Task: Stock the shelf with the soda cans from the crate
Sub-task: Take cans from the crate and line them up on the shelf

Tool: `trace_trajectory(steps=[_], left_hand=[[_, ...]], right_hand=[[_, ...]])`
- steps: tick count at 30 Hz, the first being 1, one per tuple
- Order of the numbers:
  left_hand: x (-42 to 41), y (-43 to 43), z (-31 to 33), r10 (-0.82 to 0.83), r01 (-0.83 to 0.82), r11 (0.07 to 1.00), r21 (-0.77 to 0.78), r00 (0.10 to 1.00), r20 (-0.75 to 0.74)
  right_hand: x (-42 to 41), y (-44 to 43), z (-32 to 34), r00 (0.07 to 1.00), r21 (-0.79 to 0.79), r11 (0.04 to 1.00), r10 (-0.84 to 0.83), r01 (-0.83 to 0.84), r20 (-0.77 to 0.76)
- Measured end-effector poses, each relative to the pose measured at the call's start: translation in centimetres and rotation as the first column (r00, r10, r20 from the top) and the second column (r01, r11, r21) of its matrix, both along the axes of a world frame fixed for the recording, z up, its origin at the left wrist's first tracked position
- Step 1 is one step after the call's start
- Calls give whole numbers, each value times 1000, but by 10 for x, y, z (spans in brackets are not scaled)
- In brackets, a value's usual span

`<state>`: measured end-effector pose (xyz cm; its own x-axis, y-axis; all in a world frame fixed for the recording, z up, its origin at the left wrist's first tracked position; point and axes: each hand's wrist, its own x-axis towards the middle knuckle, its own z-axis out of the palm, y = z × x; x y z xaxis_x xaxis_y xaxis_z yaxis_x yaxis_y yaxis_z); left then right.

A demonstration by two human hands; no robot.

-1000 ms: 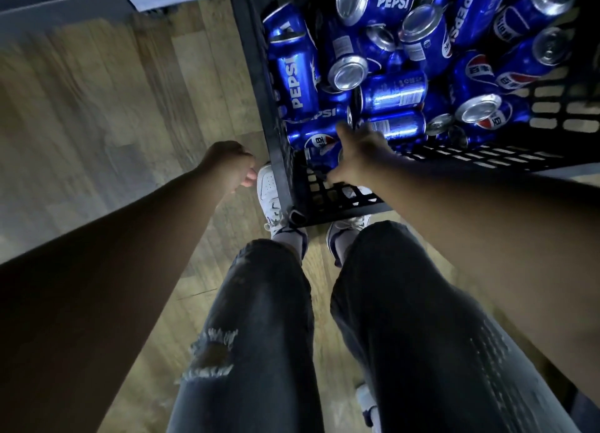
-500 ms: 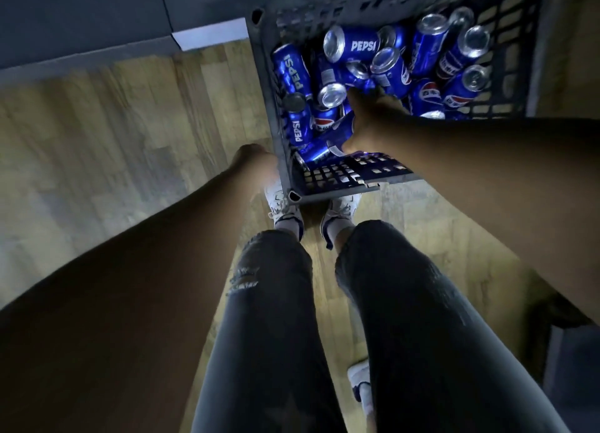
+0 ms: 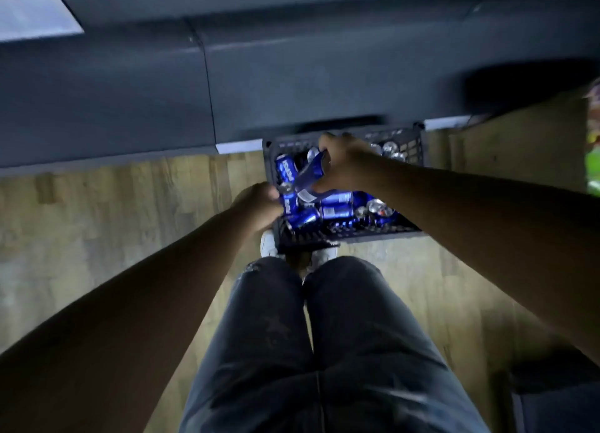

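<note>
The crate (image 3: 412,147) by our feet holds loose soda cans (image 3: 337,210). Our left hand (image 3: 256,205) curls at its left edge, and blur hides whether it holds anything. Our right hand (image 3: 344,163) wraps a tilted can (image 3: 311,176) above the crate's left side, and a slack hold could drop it onto the heap.

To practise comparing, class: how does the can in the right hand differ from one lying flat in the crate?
The held can hangs above the pile; the lying can rests in the crate. The held can tilts; the lying can lies on its side. The right hand grips the held can; no hand touches the lying can. Both are blue.
</note>
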<state>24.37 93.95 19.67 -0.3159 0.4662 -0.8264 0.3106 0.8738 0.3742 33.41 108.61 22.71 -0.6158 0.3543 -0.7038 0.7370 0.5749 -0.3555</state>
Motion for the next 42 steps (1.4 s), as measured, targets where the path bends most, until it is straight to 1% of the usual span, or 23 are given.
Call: trace_trajectory(steps=[1,2,4,6,9,12,15,17,20,22,24,27,30,32,34,36,39,42], left_hand=[[0,2,9,4,-4,1000,14,1000,4],[-1,5,22,23,-24,998,60,1000,12],[-4,14,45,46,-48,980,191,999,11],[-10,25,66,21,-1,950,312,998,-62],[-18,41,94,76,3,901,434,983,-165],[-26,53,123,168,-54,833,551,973,-159],[-30,61,151,181,-60,719,692,978,-103],[-29,64,172,207,-50,672,739,971,-122],[-28,67,202,276,-37,569,822,950,-148],[-27,67,224,302,-24,526,850,940,-160],[-28,68,242,312,11,497,868,931,-190],[-26,65,266,330,40,476,879,918,-220],[-25,62,287,345,2,453,891,922,-177],[-26,60,303,366,-43,427,903,922,-129],[-29,57,319,366,-94,389,916,929,-60],[-32,55,334,328,-131,342,931,945,12],[-34,50,358,252,-182,262,948,961,115],[-36,45,381,167,-194,228,954,973,158]], right_hand=[[-4,4,15,1000,-5,1000,-14,13,-25],[-7,8,36,999,-4,1000,-13,12,-47],[-14,17,73,998,14,1000,6,-5,-61],[-24,26,109,995,59,998,40,-35,-93],[-39,33,156,988,133,987,105,-90,-114],[-51,35,201,978,202,967,180,-155,-109],[-61,32,246,958,288,930,268,-230,-100],[-63,30,273,947,337,905,307,-260,-92],[-64,29,312,936,393,879,335,-271,-104],[-64,27,337,932,415,869,344,-271,-113],[-64,27,359,933,422,866,343,-269,-109],[-62,26,388,936,405,874,336,-268,-108],[-58,24,411,929,412,880,329,-237,-169],[-55,24,424,917,412,891,311,-190,-250],[-50,26,434,890,353,927,262,-124,-374],[-45,25,440,835,237,970,179,-60,-520],[-40,20,443,693,19,1000,10,6,-720],[-39,17,444,557,-214,976,-193,28,-808]])
